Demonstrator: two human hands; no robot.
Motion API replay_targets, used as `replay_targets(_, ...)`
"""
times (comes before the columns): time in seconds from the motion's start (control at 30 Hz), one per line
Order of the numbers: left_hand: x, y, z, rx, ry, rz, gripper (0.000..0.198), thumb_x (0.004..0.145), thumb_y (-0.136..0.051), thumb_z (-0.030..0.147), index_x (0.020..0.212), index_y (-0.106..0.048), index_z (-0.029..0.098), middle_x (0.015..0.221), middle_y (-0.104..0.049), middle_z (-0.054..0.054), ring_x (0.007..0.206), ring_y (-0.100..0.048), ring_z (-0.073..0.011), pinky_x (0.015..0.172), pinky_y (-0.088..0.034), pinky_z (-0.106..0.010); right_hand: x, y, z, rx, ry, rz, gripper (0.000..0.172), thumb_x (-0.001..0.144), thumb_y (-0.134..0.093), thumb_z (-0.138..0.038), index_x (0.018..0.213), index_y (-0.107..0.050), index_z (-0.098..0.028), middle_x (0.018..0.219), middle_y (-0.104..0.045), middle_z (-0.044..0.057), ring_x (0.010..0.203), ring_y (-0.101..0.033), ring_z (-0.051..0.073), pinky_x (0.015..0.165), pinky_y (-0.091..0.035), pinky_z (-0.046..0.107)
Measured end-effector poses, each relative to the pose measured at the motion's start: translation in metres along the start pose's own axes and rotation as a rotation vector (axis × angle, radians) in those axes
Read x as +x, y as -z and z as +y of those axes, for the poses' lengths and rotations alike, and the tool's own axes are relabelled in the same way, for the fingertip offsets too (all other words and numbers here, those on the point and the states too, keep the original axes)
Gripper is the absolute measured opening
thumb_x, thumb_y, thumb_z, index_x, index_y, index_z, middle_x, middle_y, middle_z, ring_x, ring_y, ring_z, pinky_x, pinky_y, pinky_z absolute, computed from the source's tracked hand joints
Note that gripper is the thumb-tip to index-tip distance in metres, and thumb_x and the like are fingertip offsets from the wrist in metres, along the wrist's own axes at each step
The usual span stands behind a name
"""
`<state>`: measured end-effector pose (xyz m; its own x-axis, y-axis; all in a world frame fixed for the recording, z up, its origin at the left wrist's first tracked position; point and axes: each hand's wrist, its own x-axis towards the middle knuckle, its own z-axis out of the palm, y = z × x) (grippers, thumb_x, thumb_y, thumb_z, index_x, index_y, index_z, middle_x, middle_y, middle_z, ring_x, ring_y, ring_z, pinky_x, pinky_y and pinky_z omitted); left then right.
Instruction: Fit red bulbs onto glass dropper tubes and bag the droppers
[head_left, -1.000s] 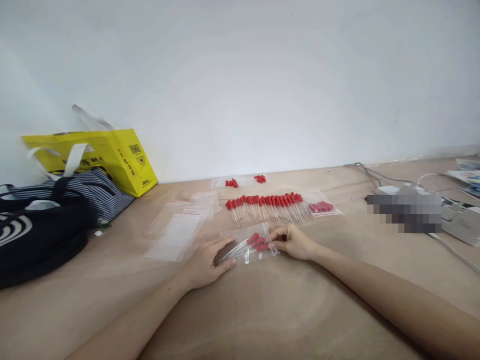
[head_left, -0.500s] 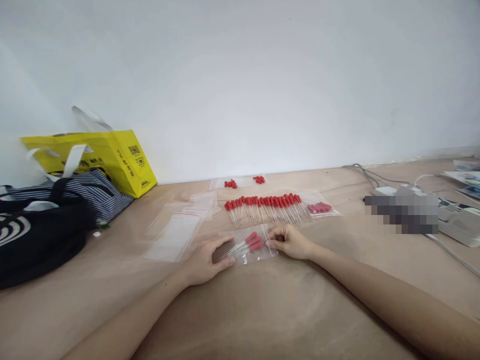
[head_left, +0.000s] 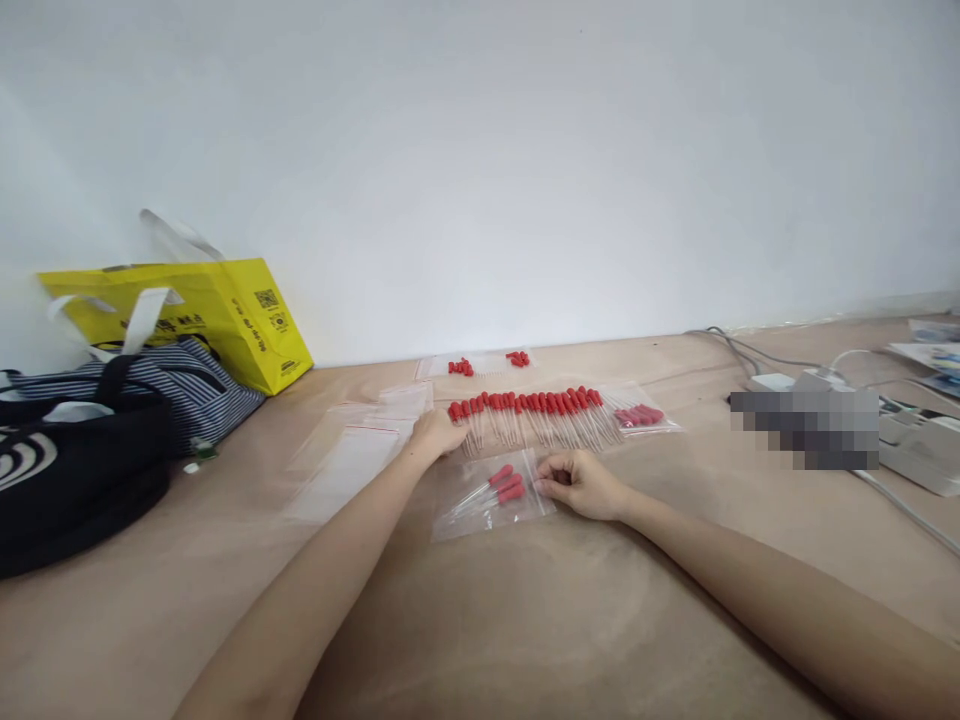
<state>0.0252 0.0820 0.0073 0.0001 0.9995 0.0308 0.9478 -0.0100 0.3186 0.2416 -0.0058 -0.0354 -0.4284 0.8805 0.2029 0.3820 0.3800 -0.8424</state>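
A clear zip bag [head_left: 465, 522] lies flat on the table with several red-bulbed droppers [head_left: 510, 485] inside, their stems pointing left. My right hand [head_left: 581, 485] pinches the bag's right edge between thumb and fingers. Beyond the bag runs a row of loose droppers [head_left: 559, 405], red bulbs away from me and clear stems toward me. My left hand [head_left: 439, 434] is at the left end of this row, its fingertips by the stems of the endmost droppers. The back of the hand hides most of its fingers, so any grip there cannot be made out.
Flat clear zip bags [head_left: 349, 465] overlap on the left. A filled bag of droppers [head_left: 639, 414] lies right of the row, and further bagged droppers [head_left: 461, 368] lie by the wall. A yellow bag [head_left: 251, 320] and black bag [head_left: 82, 480] stand left; cables and a power strip [head_left: 795, 425], partly blurred, lie right.
My left hand has left the left side of the zip bag and moved forward to the left end of the dropper row. My right hand stays on the bag's right edge.
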Motion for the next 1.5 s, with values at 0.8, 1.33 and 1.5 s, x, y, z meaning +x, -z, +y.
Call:
replay_targets(0.8,-0.102,0.003,-0.002,-0.072,-0.835,0.145,0.025,0.084,-0.040,0.033,0.089,-0.060,0.019,0.083,-0.063,-0.004,0.078,-0.057,-0.0165,0.071,-0.044,-0.029,-0.001,-0.008,-0.013,0.489,-0.058,0.162,0.029,0.067,-0.060,-0.041,0.084,-0.059,-0.017,0.076,-0.062,0.002,0.058,-0.053,0.009,0.057,-0.044,0.024)
replay_targets(1.33,-0.110,0.006,-0.044,-0.096,-0.634,-0.102,0.043,0.080,-0.045,0.039,0.119,-0.042,0.020,0.121,-0.050,-0.006,0.110,-0.045,-0.0217,0.093,-0.037,-0.037,-0.023,0.077,0.031,0.273,-0.137,0.226,0.018,0.069,-0.058,-0.034,0.071,-0.058,-0.017,0.064,-0.060,0.000,0.058,-0.053,0.011,0.058,-0.038,0.024)
replay_targets(1.5,-0.111,0.009,-0.042,-0.069,-0.594,-0.142,0.045,0.079,-0.045,0.041,0.120,-0.042,0.021,0.124,-0.047,-0.006,0.114,-0.041,-0.0230,0.095,-0.034,-0.039,-0.024,0.068,0.025,0.236,-0.163,0.198,0.020,0.069,-0.057,-0.036,0.074,-0.058,-0.017,0.062,-0.059,0.000,0.057,-0.050,0.011,0.055,-0.036,0.023)
